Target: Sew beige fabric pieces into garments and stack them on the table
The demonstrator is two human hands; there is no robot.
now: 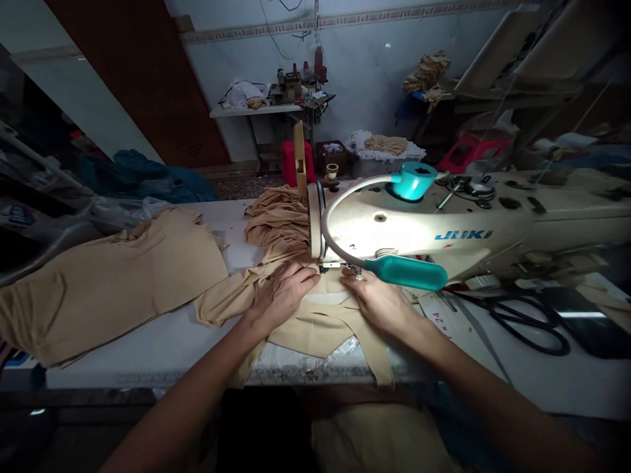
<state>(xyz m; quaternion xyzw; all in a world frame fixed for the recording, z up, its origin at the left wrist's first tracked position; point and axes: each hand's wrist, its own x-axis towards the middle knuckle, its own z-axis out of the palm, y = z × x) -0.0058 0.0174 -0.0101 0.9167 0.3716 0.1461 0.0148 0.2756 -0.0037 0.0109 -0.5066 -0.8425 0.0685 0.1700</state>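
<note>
A white sewing machine point(409, 223) marked JUKI stands across the table, its head over tan fabric point(310, 328). My left hand point(288, 289) lies on the fabric left of the needle area, palm down with its fingers slightly spread. To the right of the needle area, my right hand point(377, 295) touches the fabric; its fingertips are partly hidden behind the presser parts and lamp, so its grip is unclear. A teal lamp point(407, 272) on a bent neck hangs in front of the machine. Bunched tan fabric point(276, 220) lies behind my left hand.
Stacked tan pieces point(118, 276) cover the table's left side. Black scissors point(530, 322) and a dark phone point(586, 322) lie at the right. Behind stand a small table point(256, 110), a red stool point(297, 163) and a fabric-filled container point(384, 152).
</note>
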